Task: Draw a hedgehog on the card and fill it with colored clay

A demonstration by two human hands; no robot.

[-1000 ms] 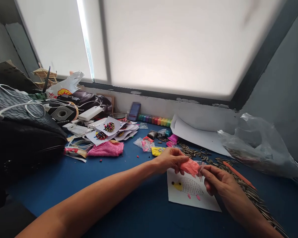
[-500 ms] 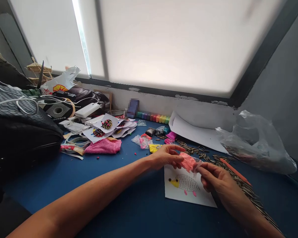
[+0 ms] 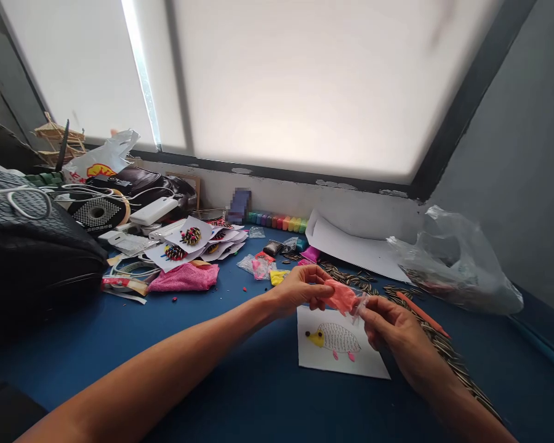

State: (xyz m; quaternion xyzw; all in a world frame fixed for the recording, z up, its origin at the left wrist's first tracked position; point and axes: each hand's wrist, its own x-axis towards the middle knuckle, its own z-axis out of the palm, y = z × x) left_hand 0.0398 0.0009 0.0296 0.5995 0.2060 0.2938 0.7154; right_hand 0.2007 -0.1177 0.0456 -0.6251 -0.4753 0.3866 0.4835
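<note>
Between my two hands is a lump of coral-pink modelling clay [image 3: 340, 296] in a clear plastic wrapper [image 3: 360, 305]. My left hand [image 3: 305, 287] grips the clay's left end between thumb and fingers. On the other side, my right hand [image 3: 388, 321] pinches the wrapper's gathered end. Just below them lies a white card [image 3: 318, 363] with a hedgehog drawing [image 3: 339, 338]. The hedgehog has a yellow clay face, a dark nose and eye, and two pink feet. Striped sunflower seeds [image 3: 457, 360] are spread beside my right hand.
An orange stick-like tool [image 3: 422, 314] lies on the seeds. Behind my hands are a yellow clay packet [image 3: 278, 277] and other small packets. A pink cloth [image 3: 184, 277] and finished hedgehog cards [image 3: 196, 232] are to the left. A clear plastic bag [image 3: 461, 271] sits at right.
The whole view has shifted a little, so things appear further left. Both hands keep hold of the wrapped clay, with only slight movement over the card.
</note>
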